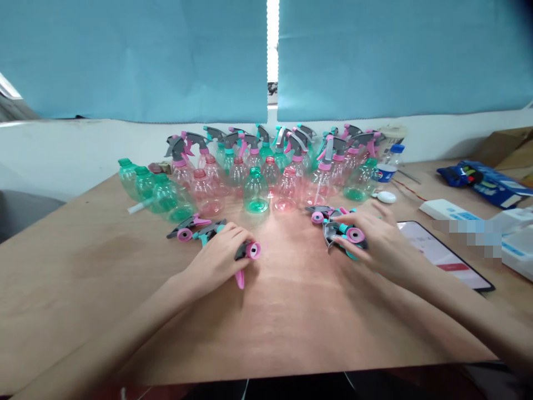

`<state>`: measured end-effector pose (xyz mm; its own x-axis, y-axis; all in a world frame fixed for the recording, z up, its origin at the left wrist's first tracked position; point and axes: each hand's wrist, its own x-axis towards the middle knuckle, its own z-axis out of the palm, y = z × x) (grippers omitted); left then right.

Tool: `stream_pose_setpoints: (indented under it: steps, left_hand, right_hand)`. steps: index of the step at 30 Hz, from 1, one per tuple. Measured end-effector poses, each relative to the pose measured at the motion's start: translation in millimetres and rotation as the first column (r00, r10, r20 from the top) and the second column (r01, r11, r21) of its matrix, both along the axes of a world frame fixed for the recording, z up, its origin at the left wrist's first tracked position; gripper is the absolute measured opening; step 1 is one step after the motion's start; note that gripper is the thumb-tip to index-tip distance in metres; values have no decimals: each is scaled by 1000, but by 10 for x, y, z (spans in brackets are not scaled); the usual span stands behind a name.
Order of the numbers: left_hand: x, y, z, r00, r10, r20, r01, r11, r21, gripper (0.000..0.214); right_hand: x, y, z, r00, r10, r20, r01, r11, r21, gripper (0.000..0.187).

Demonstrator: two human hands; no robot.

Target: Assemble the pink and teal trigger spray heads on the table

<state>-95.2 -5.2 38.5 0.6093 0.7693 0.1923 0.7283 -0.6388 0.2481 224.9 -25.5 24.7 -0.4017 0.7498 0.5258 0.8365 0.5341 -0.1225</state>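
My left hand (227,251) is closed around a grey spray head (253,250) with a pink collar and a pink trigger pointing down. Just behind that hand lie more loose spray heads (187,229), pink and teal with grey. On the other side, my right hand (370,233) has its thumb and fingers around another grey and pink spray head (355,235). Beside its fingers are further loose spray heads (318,215), partly covered. A clear green bottle (256,191) without a top and an open pink bottle (286,191) stand upright beyond my hands.
Several bottles with spray heads fitted (297,147) crowd the back. Open green bottles (164,194) stand at the left. A phone (441,253), a white box-like device (453,214), a blue packet (487,180) and a cup (385,173) are on the right of the wooden table (266,328).
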Motion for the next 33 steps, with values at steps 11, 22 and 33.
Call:
stream_pose_setpoints:
  steps: [11, 22, 33]
  left_hand:
    - [691, 29, -190, 884, -78, 461, -21, 978, 206, 22]
    - [695, 113, -499, 821, -112, 560, -47, 964, 262, 22]
    - [688, 110, -529, 875, -147, 461, -52, 919, 391, 22]
  right_hand:
    - [-619, 44, -34, 875, 307, -374, -348, 936, -46, 9]
    - [-627, 103, -352, 923, 344, -175, -309, 930, 198, 30]
    - [-235, 230, -170, 954, -45, -298, 108, 974, 200, 27]
